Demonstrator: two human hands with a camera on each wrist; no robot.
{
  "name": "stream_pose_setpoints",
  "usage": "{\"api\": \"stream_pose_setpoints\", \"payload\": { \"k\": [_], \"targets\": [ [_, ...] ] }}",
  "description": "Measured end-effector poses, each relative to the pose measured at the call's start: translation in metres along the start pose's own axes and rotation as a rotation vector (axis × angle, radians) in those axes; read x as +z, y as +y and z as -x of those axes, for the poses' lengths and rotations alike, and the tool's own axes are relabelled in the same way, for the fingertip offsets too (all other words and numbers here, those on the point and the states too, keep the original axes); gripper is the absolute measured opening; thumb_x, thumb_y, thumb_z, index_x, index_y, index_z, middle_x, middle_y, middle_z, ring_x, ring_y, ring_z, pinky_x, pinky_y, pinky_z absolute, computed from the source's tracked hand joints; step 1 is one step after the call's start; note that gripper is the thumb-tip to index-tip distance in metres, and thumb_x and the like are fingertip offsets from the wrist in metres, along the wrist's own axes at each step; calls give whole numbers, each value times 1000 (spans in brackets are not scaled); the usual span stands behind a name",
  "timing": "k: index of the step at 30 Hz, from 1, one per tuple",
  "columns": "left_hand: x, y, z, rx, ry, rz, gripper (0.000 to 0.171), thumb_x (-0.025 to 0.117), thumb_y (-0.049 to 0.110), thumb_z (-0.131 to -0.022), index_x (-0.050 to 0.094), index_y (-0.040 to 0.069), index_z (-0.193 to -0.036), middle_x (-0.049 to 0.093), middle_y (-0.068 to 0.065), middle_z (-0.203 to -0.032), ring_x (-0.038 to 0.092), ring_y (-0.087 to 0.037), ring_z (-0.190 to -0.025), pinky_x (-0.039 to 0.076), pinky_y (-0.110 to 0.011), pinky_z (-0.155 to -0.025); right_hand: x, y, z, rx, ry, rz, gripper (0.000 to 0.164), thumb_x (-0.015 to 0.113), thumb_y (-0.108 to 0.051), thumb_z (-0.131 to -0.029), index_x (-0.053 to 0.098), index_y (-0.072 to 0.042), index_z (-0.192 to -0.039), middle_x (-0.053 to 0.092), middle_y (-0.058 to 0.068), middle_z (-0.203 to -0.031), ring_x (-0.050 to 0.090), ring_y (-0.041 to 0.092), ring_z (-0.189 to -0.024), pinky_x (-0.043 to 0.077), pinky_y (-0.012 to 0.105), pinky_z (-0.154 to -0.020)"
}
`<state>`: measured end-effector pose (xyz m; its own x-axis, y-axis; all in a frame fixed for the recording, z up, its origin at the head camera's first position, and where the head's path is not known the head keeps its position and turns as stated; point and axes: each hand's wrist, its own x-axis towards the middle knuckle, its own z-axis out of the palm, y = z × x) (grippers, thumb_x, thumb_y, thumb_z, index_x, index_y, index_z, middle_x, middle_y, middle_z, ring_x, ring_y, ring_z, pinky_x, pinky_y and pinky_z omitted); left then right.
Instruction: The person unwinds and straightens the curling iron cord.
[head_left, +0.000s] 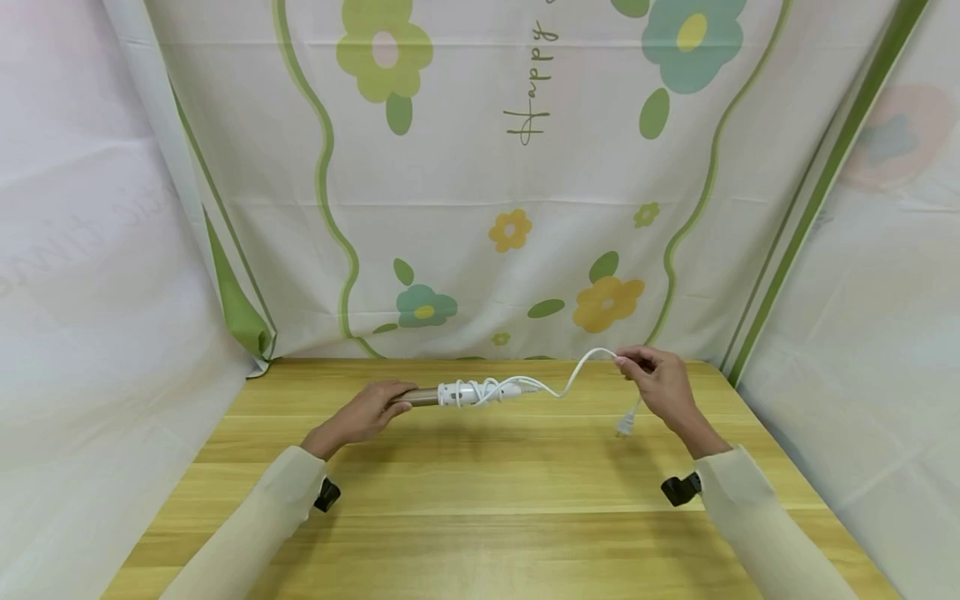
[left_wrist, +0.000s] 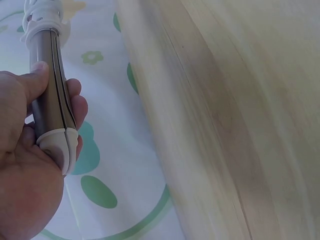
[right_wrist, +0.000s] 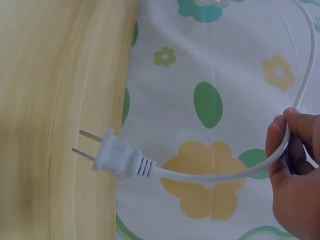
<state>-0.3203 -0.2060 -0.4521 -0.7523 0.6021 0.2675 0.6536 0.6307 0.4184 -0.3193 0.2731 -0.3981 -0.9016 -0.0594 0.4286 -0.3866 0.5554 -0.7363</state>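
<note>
Styling iron, by its look (head_left: 426, 397), sits low in the frame, just left of centre: brown barrel to the left, white handle (head_left: 467, 393) to the right. Long axis runs nearly level across the frame, tilting up slightly rightward. Shadow beneath suggests it is held off the bench (head_left: 480, 483).

Key relation: white cord (right_wrist: 210, 178) looped round the handle, its free run leaving the handle end and rising rightward to the right hand (head_left: 663, 385). Iron therefore lies left and slightly below those fingers, well apart; left hand (head_left: 371, 408) is the nearer, on the barrel itself.

Left: fingers wrapped round the barrel, thumb on the near side, white tip against the palm in the left wrist view. Right: thumb and forefinger pinching the cord, other fingers curled behind; hand reaches inward from the right. Plug (right_wrist: 119, 156) dangles below it, prongs free.
</note>
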Motion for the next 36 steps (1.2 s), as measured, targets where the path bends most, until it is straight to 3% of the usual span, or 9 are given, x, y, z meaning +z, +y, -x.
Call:
{"api": "stream_pose_setpoints", "payload": {
  "k": [7,14,21,27,32,36],
  "targets": [
    [1,-1,1,-31,17,-29,32,56,17,-102,61,2,-129,68,-8,-108,54,-8,-78,46,-29,-71,-10,-14,6,-26,-63,-35,19,63,-8,-97,71,5,-108,66,-9,-82,60,-1,-71,52,20,-62],
    [1,-5,2,-44,37,-38,31,56,19,-102,62,3,-128,69,-8,-109,58,-11,-83,47,-32,-72,-12,0,5,-25,-117,-51,21,65,-19,-96,73,-3,-107,68,-7,-86,64,9,-76,54,21,-67],
    [-2,-4,2,-65,22,-18,35,54,22,-103,59,3,-131,68,-6,-105,54,-9,-80,45,-32,-72,-10,9,9,37,-208,52,21,63,-24,-98,74,-7,-105,70,5,-88,62,5,-75,53,24,-66],
    [-6,-1,1,-66,10,10,35,53,21,-103,58,4,-133,67,-4,-103,52,-7,-75,44,-30,-71,-6,21,11,86,-265,162,19,63,-22,-98,74,-8,-105,68,5,-84,60,9,-71,51,27,-60],
    [-8,1,1,-62,9,19,34,54,19,-103,59,3,-132,67,-4,-102,51,-7,-74,43,-29,-70,-2,36,13,81,-271,209,16,63,-16,-98,74,-6,-103,69,4,-82,58,10,-65,48,27,-56],
    [-7,1,1,-59,8,27,32,54,18,-102,60,3,-130,67,-5,-100,50,-7,-72,43,-28,-68,3,50,14,69,-279,241,16,64,-14,-97,74,-3,-103,71,6,-84,61,18,-68,47,26,-55]
  ]
}}
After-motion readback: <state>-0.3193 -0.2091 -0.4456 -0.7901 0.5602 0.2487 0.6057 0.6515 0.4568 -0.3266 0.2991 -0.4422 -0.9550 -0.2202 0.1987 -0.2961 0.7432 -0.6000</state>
